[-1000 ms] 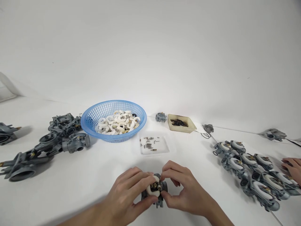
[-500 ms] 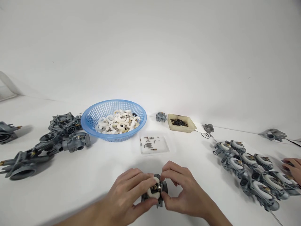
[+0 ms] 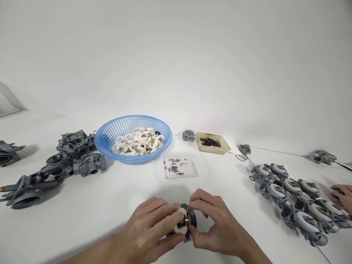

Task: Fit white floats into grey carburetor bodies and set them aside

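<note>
Tabletop [image 3: 123, 198], smooth and white, is spreading beneath everything I am viewing through the head camera. To the right, grey cast-metal carburetor bodies [image 3: 305, 222] are lying in staggered rows, most of them showing curved white floats on top. To the left, more grey bodies [image 3: 57, 165] are heaping together, all round mouths and angular lugs. Between the groups, a blue plastic basket [image 3: 133, 159], oval and latticed, is holding loose white floats [image 3: 143, 141]. Nearest me, my left hand [image 3: 154, 227] is clamping the held carburetor body [image 3: 187, 237], fingers curving over its top and thumb bracing low. My right hand [image 3: 217, 220] is resting fingertip and thumb at the body's right side, slightly apart; I cannot tell whether they are pinching anything. Another person's hand [image 3: 342, 196] is reaching in at the far right edge. Beyond my hands, a shallow clear tray [image 3: 189, 175] is carrying slim metal pieces [image 3: 174, 169], and a cream rectangular box [image 3: 211, 149] is holding thin black rings [image 3: 210, 142]. Between my hands, a pale, rounded float [image 3: 180, 230] is sitting on the held body, beside a small shiny metal part [image 3: 186, 220].
</note>
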A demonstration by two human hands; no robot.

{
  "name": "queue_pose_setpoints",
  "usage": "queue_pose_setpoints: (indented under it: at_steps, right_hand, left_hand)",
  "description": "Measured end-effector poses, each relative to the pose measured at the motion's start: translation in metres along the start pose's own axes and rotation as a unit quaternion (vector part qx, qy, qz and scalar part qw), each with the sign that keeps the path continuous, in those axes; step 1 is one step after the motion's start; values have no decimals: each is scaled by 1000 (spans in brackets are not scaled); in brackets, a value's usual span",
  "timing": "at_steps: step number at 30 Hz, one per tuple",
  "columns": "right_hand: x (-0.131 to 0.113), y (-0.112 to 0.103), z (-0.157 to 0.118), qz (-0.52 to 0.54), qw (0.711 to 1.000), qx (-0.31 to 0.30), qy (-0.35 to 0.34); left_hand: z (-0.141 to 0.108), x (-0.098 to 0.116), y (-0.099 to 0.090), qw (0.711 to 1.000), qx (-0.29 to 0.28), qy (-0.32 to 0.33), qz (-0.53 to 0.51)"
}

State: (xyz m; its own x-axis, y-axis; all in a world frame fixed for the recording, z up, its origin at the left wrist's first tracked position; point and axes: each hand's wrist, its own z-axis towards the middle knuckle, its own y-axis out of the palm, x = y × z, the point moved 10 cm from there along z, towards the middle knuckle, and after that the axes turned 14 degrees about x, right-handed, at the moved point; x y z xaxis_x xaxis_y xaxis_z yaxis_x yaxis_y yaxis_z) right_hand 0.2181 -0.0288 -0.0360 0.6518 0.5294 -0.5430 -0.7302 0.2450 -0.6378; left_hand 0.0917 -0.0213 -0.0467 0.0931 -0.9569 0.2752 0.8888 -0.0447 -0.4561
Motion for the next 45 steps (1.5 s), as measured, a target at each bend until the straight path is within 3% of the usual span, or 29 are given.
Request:
queue_pose_setpoints:
  at_steps: [7,16,35,45]
  right_hand:
    - [1,2,-1,-1,999,-34,3]
    - [4,-3,3,26,999,-30,35]
    - [7,6,-3,20,997,-76,22]
    - [4,6,-2,13,998,-57,15]
  left_hand:
    - [-3,-4,-1,999,15,-29,8]
    - [-1,-5,-3,999,28,-22,10]
    - [0,-2,-1,1000,28,-10,-2]
    - [-2,1,0,1000,20,10,14]
